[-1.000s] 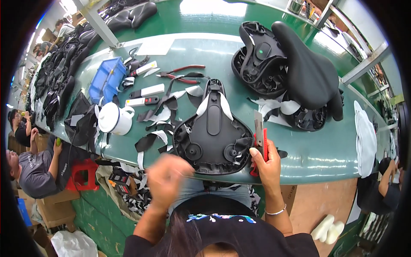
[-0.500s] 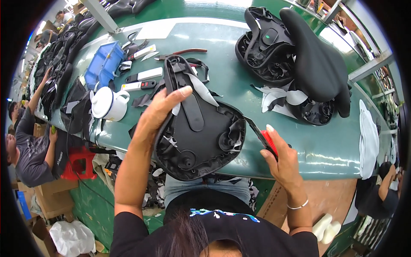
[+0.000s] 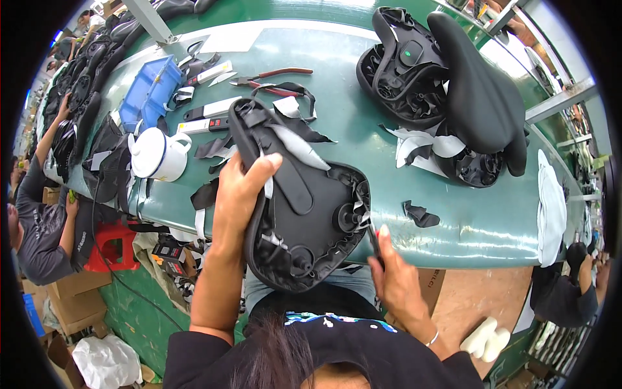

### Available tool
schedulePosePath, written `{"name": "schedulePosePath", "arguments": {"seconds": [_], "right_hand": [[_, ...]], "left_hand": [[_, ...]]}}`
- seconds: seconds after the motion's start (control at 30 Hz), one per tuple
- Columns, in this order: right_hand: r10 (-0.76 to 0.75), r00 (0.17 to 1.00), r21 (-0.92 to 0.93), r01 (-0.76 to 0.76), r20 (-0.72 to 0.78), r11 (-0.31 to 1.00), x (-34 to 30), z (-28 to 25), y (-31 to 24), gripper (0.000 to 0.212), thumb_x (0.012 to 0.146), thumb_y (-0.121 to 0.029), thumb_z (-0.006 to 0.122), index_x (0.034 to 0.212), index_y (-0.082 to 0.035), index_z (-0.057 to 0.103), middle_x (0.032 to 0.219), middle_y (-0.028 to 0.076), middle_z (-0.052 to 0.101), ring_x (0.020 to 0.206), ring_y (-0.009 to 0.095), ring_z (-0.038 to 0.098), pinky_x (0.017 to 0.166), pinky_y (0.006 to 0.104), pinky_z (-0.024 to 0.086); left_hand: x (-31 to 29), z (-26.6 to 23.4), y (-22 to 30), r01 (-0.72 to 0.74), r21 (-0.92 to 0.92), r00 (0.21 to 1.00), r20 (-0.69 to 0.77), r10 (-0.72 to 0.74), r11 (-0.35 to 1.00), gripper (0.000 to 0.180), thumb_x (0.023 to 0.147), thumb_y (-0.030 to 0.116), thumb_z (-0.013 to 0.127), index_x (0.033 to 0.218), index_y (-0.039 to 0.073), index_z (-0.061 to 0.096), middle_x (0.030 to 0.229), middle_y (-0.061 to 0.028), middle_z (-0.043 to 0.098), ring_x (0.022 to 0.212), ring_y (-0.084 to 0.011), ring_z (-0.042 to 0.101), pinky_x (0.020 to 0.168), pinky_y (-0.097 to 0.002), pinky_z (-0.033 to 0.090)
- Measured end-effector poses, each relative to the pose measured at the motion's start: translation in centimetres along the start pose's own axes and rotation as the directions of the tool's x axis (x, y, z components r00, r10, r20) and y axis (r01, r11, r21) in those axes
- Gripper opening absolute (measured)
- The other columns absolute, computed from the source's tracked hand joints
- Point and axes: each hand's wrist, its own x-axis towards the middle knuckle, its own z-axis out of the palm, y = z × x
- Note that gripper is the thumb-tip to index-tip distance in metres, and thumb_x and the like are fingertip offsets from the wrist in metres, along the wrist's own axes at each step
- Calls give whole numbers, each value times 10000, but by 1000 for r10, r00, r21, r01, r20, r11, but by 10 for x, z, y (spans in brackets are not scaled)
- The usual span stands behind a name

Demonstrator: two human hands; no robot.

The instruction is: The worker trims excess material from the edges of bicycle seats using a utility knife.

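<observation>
A black bicycle saddle (image 3: 303, 223) is tilted with its underside up at the table's front edge, its nose pointing away. My left hand (image 3: 243, 191) is closed round the left side near the nose, thumb on the underside. A loose white-grey flap of cover (image 3: 298, 148) curls along the nose's right edge. In my right hand (image 3: 396, 279) is a utility knife (image 3: 376, 243) with a red and black handle, its tip at the saddle's right rim. Torn cover edges show inside the rim. A black scrap (image 3: 421, 214) lies right of the saddle.
At the left stand a white enamel mug (image 3: 159, 154) and a blue bin (image 3: 150, 91). Red-handled pincers (image 3: 272, 76), several knives and cover scraps lie beyond my left hand. More saddles (image 3: 483, 84) are piled at the far right. Co-workers (image 3: 48, 211) sit at the left.
The knife has moved left and down along the saddle's right rim. The saddle has turned slightly and come nearer. A black scrap now lies on the table at the right.
</observation>
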Motion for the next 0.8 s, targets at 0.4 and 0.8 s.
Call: {"name": "schedulePosePath", "arguments": {"seconds": [0.4, 0.8], "right_hand": [[-156, 946, -28, 154, -284, 988, 108, 6, -21, 590, 781, -115, 709, 1308, -77, 448, 999, 94, 637, 695, 165, 617, 571, 318, 500], [67, 988, 704, -148, 142, 695, 105, -32, -28, 560, 732, -91, 748, 1221, -20, 485, 946, 54, 619, 741, 118, 618, 664, 238, 487]], "left_hand": [[-59, -2, -33, -252, -25, 953, -183, 243, 967, 410, 825, 168, 634, 1163, -20, 498, 973, -41, 540, 859, -113, 488, 792, -263, 414], [-41, 19, -22, -611, 649, 785, 423, 453, 454, 383, 797, 175, 662, 1169, 142, 576, 726, -32, 570, 713, -239, 584, 687, -365, 446]]}}
